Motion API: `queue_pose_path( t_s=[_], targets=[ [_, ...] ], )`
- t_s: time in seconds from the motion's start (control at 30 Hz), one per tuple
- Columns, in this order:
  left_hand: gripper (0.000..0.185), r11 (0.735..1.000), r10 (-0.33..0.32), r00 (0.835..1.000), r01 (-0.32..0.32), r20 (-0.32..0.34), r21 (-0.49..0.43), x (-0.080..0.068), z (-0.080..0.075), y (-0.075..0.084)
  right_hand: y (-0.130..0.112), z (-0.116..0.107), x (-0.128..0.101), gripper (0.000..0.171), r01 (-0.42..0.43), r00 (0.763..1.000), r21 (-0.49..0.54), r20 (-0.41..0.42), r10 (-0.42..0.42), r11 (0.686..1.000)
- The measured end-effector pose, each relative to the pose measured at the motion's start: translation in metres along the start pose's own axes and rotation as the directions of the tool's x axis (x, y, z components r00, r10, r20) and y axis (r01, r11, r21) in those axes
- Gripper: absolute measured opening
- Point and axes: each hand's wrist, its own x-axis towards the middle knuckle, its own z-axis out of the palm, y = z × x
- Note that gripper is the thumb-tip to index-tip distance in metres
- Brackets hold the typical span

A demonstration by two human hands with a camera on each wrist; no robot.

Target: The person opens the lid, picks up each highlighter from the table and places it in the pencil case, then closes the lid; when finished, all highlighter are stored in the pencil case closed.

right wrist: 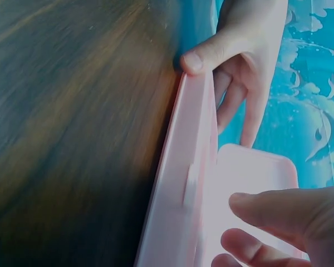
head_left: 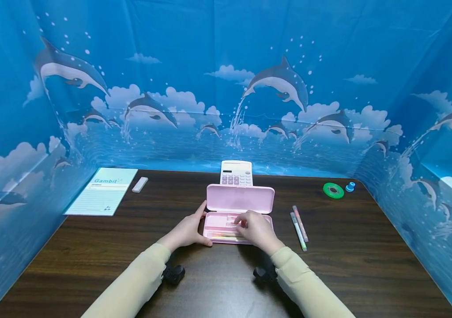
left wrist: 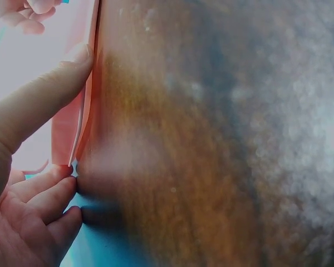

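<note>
A pink pencil case [head_left: 239, 198] lies on the table with its lid raised and a divided tray inside. Slim pens or pencils [head_left: 226, 235] lie in its front compartment. My left hand [head_left: 187, 229] holds the case by its left end, thumb at the front corner and fingers at the back; the left wrist view shows the thumb [left wrist: 61, 78] against the wall. Over the right part of the tray hovers my right hand [head_left: 255, 229] with bent fingers. In the right wrist view its thumb [right wrist: 273, 208] stands apart from the forefinger, and nothing shows between them.
A white calculator [head_left: 236, 172] stands behind the lid. Two pens [head_left: 299, 229] lie right of the case. Farther right are a green tape roll [head_left: 333, 190] and a small blue object [head_left: 350, 187]. At left lie a notepad [head_left: 103, 190] and a white eraser-like block [head_left: 140, 184].
</note>
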Motion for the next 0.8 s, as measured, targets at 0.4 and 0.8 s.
queue_pose_path(
  t_s=[0.4, 0.8],
  targets=[
    [0.125, 1.0, -0.026, 1.0, 0.026, -0.009, -0.003, 0.0, 0.001, 0.003, 0.033, -0.019, -0.013, 0.003, -0.136, 0.987, 0.054, -0.075, 0.14, 0.989],
    [0.126, 1.0, -0.016, 1.0, 0.016, -0.007, 0.01, 0.002, 0.001, 0.001, 0.071, -0.046, -0.029, 0.007, -0.221, 0.967, 0.028, -0.125, 0.223, 0.975]
  ],
)
